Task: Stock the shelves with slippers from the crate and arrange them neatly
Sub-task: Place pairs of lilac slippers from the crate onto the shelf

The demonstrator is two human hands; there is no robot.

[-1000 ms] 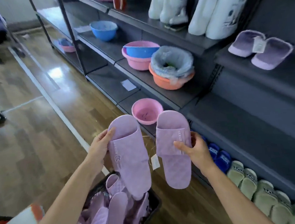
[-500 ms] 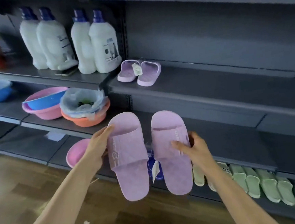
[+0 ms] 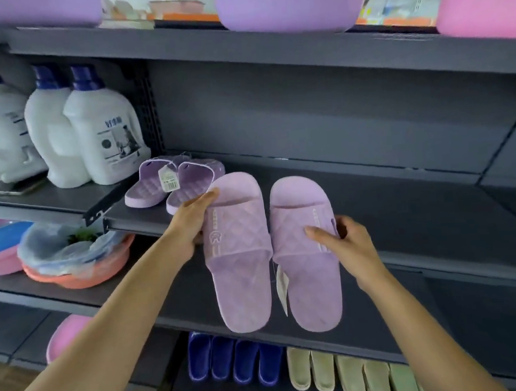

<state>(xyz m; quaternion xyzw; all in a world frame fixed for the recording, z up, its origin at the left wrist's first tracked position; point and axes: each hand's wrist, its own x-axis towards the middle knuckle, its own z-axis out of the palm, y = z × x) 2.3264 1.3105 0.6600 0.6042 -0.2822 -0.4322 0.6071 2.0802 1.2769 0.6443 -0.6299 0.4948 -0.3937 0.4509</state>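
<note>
Two lilac quilted-strap slippers hang toes-up before the grey shelf (image 3: 373, 186), a paper tag (image 3: 282, 281) dangling between them. The left hand (image 3: 191, 223) grips the left slipper (image 3: 238, 258) by its strap edge; the right hand (image 3: 345, 244) clasps the right slipper (image 3: 306, 259). At 10 o'clock, one shelved lilac pair (image 3: 174, 185) rests beside three white bottles (image 3: 103, 130). At 6 o'clock sit four blue slippers (image 3: 232, 361).

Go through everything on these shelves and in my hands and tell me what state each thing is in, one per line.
Left hand: gripping the left lilac quilted slipper.
Right hand: gripping the right lilac quilted slipper, paper tag hanging beside it.
Shelved lilac slipper pair: flat on the grey metal shelf, tagged.
White detergent jugs: upright, blue caps on.
Orange plastic basin: lined with a plastic bag.
Blue slippers: lined up.
</note>
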